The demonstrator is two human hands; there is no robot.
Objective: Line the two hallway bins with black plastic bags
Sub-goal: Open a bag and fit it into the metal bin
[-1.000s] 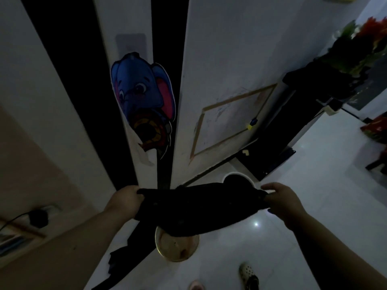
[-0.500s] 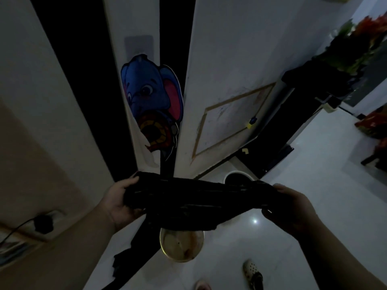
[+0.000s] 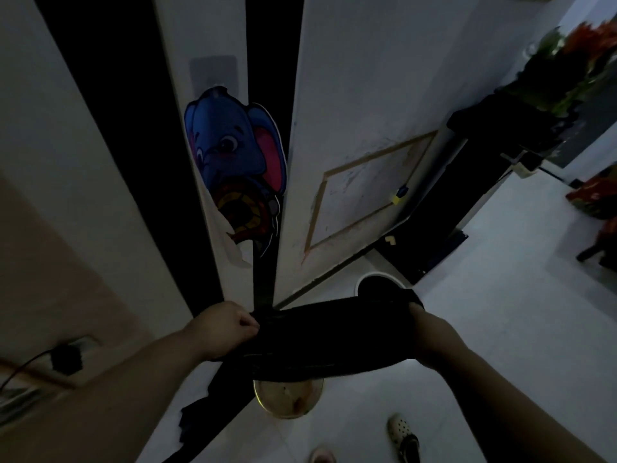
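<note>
A black plastic bag (image 3: pixel 330 339) is stretched between both hands in dim light. My left hand (image 3: pixel 227 327) grips its left end in a fist; my right hand (image 3: pixel 430 332) grips its right end. Directly below the bag stands a small yellowish bin (image 3: pixel 288 401), mostly uncovered inside, its far rim hidden by the bag. A second bin with a white rim (image 3: pixel 379 279) and a dark inside stands farther off by the wall, partly hidden behind the bag.
White doors with an elephant sticker (image 3: pixel 237 168) rise ahead, dark gaps between them. A dark cloth (image 3: pixel 200 412) lies on the floor at the left. My feet in slippers (image 3: pixel 402 436) are below. Plants (image 3: pixel 567 71) and a dark cabinet stand at the right.
The bag has been pulled tauter and flatter between my hands. My left hand has closed into a fist on its end. The view shifted slightly.
</note>
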